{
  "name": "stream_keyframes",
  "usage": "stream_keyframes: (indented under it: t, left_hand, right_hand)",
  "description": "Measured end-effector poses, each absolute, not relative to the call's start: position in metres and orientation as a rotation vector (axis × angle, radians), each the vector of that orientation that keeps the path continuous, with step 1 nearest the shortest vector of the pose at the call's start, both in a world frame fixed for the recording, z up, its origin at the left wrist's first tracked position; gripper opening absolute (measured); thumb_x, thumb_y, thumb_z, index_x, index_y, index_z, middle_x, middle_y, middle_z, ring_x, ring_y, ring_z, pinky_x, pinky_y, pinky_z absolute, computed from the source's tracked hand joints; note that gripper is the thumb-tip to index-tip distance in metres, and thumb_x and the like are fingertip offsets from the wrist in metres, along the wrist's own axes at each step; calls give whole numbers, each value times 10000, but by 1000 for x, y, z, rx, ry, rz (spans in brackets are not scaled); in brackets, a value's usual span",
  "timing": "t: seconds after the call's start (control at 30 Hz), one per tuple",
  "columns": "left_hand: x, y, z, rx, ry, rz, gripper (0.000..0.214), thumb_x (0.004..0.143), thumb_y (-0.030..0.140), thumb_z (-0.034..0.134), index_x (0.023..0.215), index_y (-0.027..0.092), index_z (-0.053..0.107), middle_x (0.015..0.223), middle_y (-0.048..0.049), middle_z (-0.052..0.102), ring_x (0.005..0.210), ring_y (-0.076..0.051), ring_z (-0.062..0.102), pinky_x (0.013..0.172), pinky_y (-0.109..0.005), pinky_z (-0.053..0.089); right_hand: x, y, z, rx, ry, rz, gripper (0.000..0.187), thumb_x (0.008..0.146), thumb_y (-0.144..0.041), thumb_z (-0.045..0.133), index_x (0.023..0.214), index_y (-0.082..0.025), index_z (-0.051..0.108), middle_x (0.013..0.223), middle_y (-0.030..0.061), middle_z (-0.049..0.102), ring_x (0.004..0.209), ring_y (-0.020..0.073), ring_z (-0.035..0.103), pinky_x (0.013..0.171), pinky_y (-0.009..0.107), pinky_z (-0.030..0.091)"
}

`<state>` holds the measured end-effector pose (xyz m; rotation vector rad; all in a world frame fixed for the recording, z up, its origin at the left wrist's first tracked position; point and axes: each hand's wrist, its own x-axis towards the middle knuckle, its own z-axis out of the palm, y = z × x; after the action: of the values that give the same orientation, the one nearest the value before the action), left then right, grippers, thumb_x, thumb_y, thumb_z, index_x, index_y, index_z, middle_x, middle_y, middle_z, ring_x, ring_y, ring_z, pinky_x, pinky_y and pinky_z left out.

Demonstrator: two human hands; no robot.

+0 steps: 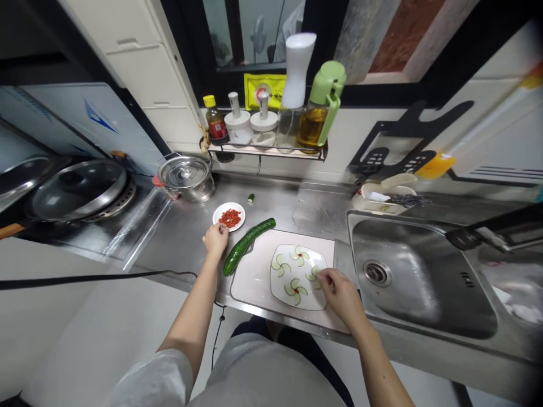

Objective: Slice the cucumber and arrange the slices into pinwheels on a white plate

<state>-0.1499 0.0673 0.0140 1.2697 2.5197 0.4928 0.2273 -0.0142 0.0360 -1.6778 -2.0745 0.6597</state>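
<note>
Beyond the red bits [229,218], a yellow packet [263,83] shows illegible print.

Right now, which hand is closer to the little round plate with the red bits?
Left. The left hand is at the near edge of the little round plate; the right hand is farther away, at the right edge of the squarish plate.

Cucumber [247,247] blocks low passage from dish [217,213] to plate [299,272], room above
</note>
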Motion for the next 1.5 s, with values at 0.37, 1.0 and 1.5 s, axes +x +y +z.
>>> stream_keyframes:
  t: [0.37,1.0,1.5]
  left_hand:
    - [-177,132,11,1492,2566,217,277,868,319,453,1021,285,680,1084,-87,651,1039,-251,577,888,-395,363]
    - [-164,145,14,1472,2589,139,311,884,331,410,996,249,689,1090,-118,672,1028,-267,591,878,-417,365]
    - [-26,38,57,933,1365,1290,248,710,386,687,820,165,652,830,-26,659,757,-127,567,745,-249,431]
  right_hand:
    - [234,-13,36,-1678,-2012,664,358,898,-500,385,816,-230,605,776,65,660,683,201,589,627,306,431]
    - [238,-14,32,-1702,-2000,673,325,893,-473,399,816,-231,601,786,58,673,693,204,608,651,309,440]
    - [196,-12,58,-1529,-1946,723,274,919,-407,413,835,-208,581,807,60,637,732,193,571,665,304,433]
